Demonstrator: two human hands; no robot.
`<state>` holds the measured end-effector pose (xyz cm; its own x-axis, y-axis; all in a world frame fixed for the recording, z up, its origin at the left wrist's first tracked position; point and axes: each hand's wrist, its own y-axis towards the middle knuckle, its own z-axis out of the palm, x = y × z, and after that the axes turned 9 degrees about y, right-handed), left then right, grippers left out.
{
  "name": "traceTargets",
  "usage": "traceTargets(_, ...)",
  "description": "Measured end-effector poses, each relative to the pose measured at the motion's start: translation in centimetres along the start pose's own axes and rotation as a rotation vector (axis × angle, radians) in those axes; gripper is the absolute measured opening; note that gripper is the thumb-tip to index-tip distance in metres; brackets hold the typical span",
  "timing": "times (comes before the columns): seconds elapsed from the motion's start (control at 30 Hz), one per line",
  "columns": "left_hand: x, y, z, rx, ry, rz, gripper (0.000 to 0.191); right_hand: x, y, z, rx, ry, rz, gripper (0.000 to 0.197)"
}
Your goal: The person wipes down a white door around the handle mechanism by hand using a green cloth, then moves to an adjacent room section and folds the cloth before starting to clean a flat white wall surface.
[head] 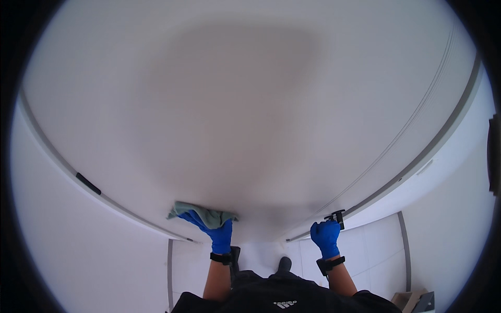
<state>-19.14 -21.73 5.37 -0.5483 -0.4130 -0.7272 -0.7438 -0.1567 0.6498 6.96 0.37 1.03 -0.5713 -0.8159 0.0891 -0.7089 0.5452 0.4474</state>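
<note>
A white door (242,129) fills most of the view in front of me. My left hand (213,231), in a blue glove, presses a grey-green cloth (207,215) flat against the lower middle of the door as seen here. The cloth covers most of the fingers. On the right, my gloved right hand (325,235) is closed around a black door handle (339,220) near the door's edge. The fist hides part of the handle.
A black hinge (89,184) shows on the left door edge, and a grey seal strip (426,156) runs along the right one. White walls (90,242) flank the doorway. Pale floor tiles (354,254) lie below, with an open cardboard box (409,301) at lower right.
</note>
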Motion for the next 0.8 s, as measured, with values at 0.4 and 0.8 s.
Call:
traceTargets(0.4, 16.4, -19.4, 4.3, 0.06, -0.899, -1.0, 0.068, 1.5, 0.5, -1.2, 0.091, 0.114, -0.113, 0.041)
traceTargets(0.8, -7.0, 8.0, -1.0, -0.159, -0.203, 0.083, 0.054, -1.9, 2.2, 0.4, 0.267, 0.237, -0.28, 0.044)
